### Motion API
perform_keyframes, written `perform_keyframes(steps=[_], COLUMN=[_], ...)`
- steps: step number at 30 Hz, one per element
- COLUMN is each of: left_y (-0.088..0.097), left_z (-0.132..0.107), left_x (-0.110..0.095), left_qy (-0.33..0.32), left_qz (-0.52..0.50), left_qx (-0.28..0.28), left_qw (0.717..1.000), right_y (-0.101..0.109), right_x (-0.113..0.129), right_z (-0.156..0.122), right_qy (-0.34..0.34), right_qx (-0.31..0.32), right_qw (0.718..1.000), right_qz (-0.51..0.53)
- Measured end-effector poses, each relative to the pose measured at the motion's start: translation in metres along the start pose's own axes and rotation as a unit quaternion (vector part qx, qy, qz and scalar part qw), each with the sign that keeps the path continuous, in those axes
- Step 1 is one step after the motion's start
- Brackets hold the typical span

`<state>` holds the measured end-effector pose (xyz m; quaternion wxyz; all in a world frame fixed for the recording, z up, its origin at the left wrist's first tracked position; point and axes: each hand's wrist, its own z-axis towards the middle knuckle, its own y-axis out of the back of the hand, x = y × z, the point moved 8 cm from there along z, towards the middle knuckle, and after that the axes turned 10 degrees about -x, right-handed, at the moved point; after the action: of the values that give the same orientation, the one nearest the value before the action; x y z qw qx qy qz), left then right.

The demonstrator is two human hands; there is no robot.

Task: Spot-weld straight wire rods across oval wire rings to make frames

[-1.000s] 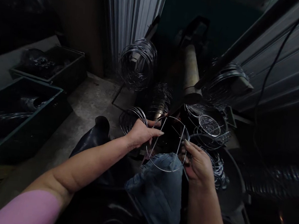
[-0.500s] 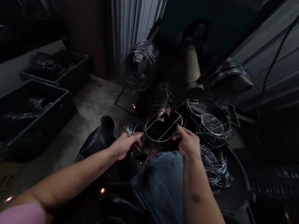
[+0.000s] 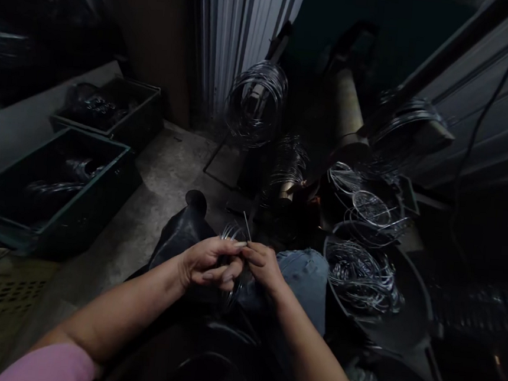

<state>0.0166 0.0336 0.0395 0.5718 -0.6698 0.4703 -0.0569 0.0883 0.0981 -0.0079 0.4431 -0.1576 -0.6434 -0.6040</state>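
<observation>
My left hand (image 3: 212, 262) is closed around a bundle of thin metal wires (image 3: 231, 231), whose curved ends stick up above the thumb and hang below the fingers. Right against it, my right hand (image 3: 263, 264) pinches a single straight wire (image 3: 247, 224) that points up and slightly left. The fingertips of both hands meet at this wire. Both hands are over my lap, with a blue denim knee (image 3: 304, 278) on the right side. The lower ends of the wires are partly hidden by my fingers.
A round dark pan (image 3: 411, 299) with a tangle of wire pieces (image 3: 364, 277) stands at right. Wire rings (image 3: 371, 208) lie behind it. Wire coils (image 3: 256, 103) hang ahead. Green bins (image 3: 118, 164) and a yellow crate (image 3: 9, 293) stand at left.
My right hand has moved left from beside a crossbarred wire ring to meet my left hand. That ring no longer shows in front of me. Sparks near the floor are gone.
</observation>
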Motion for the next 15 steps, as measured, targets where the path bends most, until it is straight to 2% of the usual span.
perform_keyframes(steps=[3,6,8,11,15], left_y=[0.011,0.027,0.035,0.036,0.030], left_z=[-0.009,-0.010,-0.005,0.007,0.022], left_x=[-0.006,-0.009,-0.006,0.007,0.028], left_qy=[-0.035,-0.073,-0.084,-0.074,-0.031], left_qz=[-0.006,-0.011,-0.002,0.037,0.066], left_qx=[-0.014,-0.072,-0.118,-0.154,-0.151], left_qw=[0.999,0.995,0.989,0.985,0.986], right_y=[0.009,0.038,0.062,0.089,0.103], right_x=[-0.002,-0.009,-0.019,-0.033,-0.034], right_z=[-0.005,-0.015,-0.024,-0.037,-0.045], right_qy=[0.007,-0.013,-0.060,-0.119,-0.076], right_qx=[0.010,-0.030,-0.075,-0.129,-0.151], right_qw=[1.000,0.999,0.995,0.984,0.975], right_qz=[0.003,-0.001,-0.002,-0.026,-0.144])
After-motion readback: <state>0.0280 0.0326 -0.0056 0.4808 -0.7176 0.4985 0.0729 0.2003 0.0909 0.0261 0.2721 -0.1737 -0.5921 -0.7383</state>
